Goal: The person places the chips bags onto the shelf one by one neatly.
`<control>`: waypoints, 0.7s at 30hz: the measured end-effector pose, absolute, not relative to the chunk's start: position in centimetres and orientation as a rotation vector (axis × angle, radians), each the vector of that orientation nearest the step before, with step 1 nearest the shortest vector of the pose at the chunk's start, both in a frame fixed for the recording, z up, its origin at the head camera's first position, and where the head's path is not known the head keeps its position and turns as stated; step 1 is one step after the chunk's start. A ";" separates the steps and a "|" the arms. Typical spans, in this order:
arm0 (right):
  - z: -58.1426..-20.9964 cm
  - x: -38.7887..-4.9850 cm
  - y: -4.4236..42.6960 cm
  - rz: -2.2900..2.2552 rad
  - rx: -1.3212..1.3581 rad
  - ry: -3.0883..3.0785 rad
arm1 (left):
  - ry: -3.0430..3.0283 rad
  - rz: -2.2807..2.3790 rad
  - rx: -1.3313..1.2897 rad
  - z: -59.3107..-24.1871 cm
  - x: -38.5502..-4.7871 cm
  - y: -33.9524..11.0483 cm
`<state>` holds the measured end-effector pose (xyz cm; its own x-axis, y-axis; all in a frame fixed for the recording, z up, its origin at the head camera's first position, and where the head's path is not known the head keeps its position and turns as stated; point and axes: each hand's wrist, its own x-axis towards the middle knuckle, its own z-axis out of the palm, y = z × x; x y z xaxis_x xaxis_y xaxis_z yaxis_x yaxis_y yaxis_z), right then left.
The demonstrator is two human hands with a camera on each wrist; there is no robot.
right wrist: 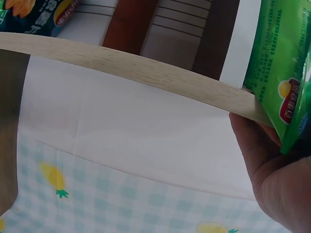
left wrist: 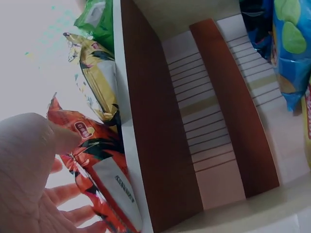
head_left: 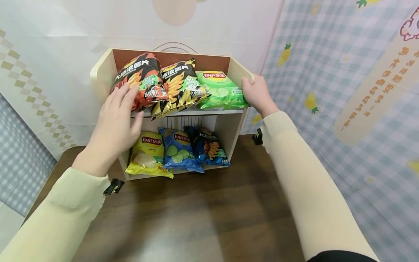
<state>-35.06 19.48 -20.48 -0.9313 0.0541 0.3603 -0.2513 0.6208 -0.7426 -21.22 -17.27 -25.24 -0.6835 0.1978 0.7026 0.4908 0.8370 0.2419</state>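
Note:
A two-tier wooden shelf (head_left: 226,134) holds bags of chips on both levels. My left hand (head_left: 112,125) is at the upper left, its fingers extended over a red chip bag (head_left: 148,80); in the left wrist view the thumb lies against that bag. Whether all the fingertips touch it cannot be told. With my right hand (head_left: 258,92) I grip the front edge of the shelf's right side panel, beside a green chip bag (head_left: 222,89). Between the red and green bags leans a black-and-gold chip bag (head_left: 180,85), its lower end jutting past the upper board.
On the lower level stand a yellow chip bag (head_left: 148,153), a blue chip bag (head_left: 180,149) and a dark blue chip bag (head_left: 209,145). The shelf stands on a brown wooden table (head_left: 183,218), against a white printed cloth (head_left: 82,22) and a checked cloth (head_left: 314,72) at right.

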 end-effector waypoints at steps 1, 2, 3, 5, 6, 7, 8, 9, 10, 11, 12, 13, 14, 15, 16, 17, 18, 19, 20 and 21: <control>-20.4 -35.2 19.4 1.226 0.162 -2.496 | -2.303 -0.534 -0.511 -25.3 -20.9 -17.4; -20.4 -35.2 19.3 1.233 0.162 -2.497 | -2.294 -0.524 -0.520 -25.5 -20.6 -17.6; -20.4 -35.3 19.2 1.235 0.163 -2.502 | -2.284 -0.513 -0.530 -25.7 -20.2 -17.7; -20.5 -35.3 19.1 1.243 0.156 -2.516 | -2.259 -0.488 -0.551 -26.3 -19.5 -18.0; -20.5 -35.3 19.0 1.245 0.153 -2.525 | -2.244 -0.475 -0.564 -26.6 -19.1 -18.1; -20.5 -35.3 19.0 1.242 0.150 -2.529 | -2.224 -0.464 -0.579 -26.9 -18.7 -18.2; -20.5 -35.3 19.0 1.242 0.144 -2.533 | -2.203 -0.456 -0.592 -27.3 -18.4 -18.3; -20.5 -35.2 19.0 1.238 0.140 -2.536 | -2.176 -0.449 -0.605 -27.6 -18.0 -18.4; -20.5 -35.2 19.0 1.234 0.134 -2.539 | -2.144 -0.442 -0.614 -28.0 -17.6 -18.5; -20.4 -35.1 19.0 1.225 0.135 -2.540 | -2.115 -0.438 -0.622 -28.3 -17.3 -18.5; -20.4 -35.1 19.1 1.224 0.132 -2.541 | -2.095 -0.425 -0.629 -28.7 -16.9 -18.6; -20.4 -35.0 19.1 1.224 0.128 -2.541 | -2.073 -0.426 -0.634 -29.0 -16.6 -18.7; -20.5 -34.8 19.2 1.229 0.129 -2.539 | -2.062 -0.420 -0.639 -29.4 -16.2 -18.7; -20.6 -34.7 19.3 1.232 0.133 -2.540 | -2.060 -0.410 -0.642 -29.8 -15.9 -18.8; -20.7 -34.6 19.5 1.248 0.141 -2.541 | -2.070 -0.396 -0.645 -30.2 -15.6 -18.8; -20.9 -34.4 19.7 1.273 0.150 -2.535 | -2.088 -0.379 -0.649 -30.6 -15.2 -18.9; -21.2 -34.1 19.9 1.285 0.154 -2.543 | -2.109 -0.363 -0.652 -30.9 -14.9 -18.9; -21.5 -33.7 20.3 1.292 0.162 -2.557 | -2.115 -0.360 -0.655 -31.3 -14.7 -18.9; -21.9 -33.3 20.6 1.293 0.178 -2.571 | -2.133 -0.343 -0.658 -31.6 -14.4 -18.9; -22.3 -32.9 21.0 1.290 0.198 -2.592 | -2.150 -0.332 -0.656 -32.0 -14.2 -19.0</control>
